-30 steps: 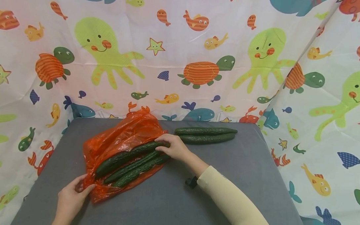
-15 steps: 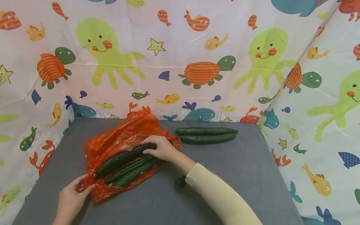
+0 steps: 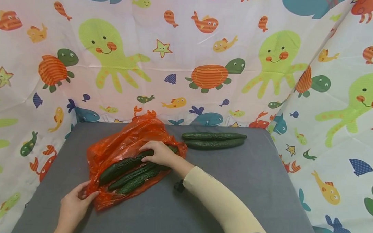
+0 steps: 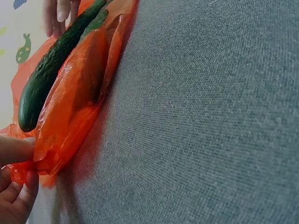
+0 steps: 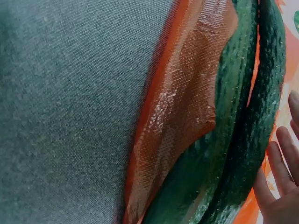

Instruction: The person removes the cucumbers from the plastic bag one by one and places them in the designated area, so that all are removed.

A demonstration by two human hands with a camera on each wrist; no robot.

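Three dark green cucumbers lie side by side in the opened orange plastic bag [image 3: 113, 144], slanting up to the right. My left hand [image 3: 73, 204] pinches the bag's near left corner between thumb and fingers, as the bag [image 4: 70, 112] also shows in the left wrist view. Over the middle of the rearmost cucumber [image 3: 121, 167] is my right hand [image 3: 160, 154], thumb on its near side. In the right wrist view the fingers [image 5: 279, 165] of that hand are spread and fairly straight beside a cucumber [image 5: 259, 126]. The hand and wrist hide part of the cucumbers in the head view.
Two more cucumbers [image 3: 214, 140] lie together at the back right of the grey table [image 3: 238, 176]. A curtain [image 3: 184, 44] printed with sea animals rises along the back and both sides. A small black device [image 3: 178, 186] shows under my right wrist.
My right hand has slid left along the rearmost cucumber, which stays in place. The bag's right edge has spread out further right. My left hand keeps its hold on the corner.
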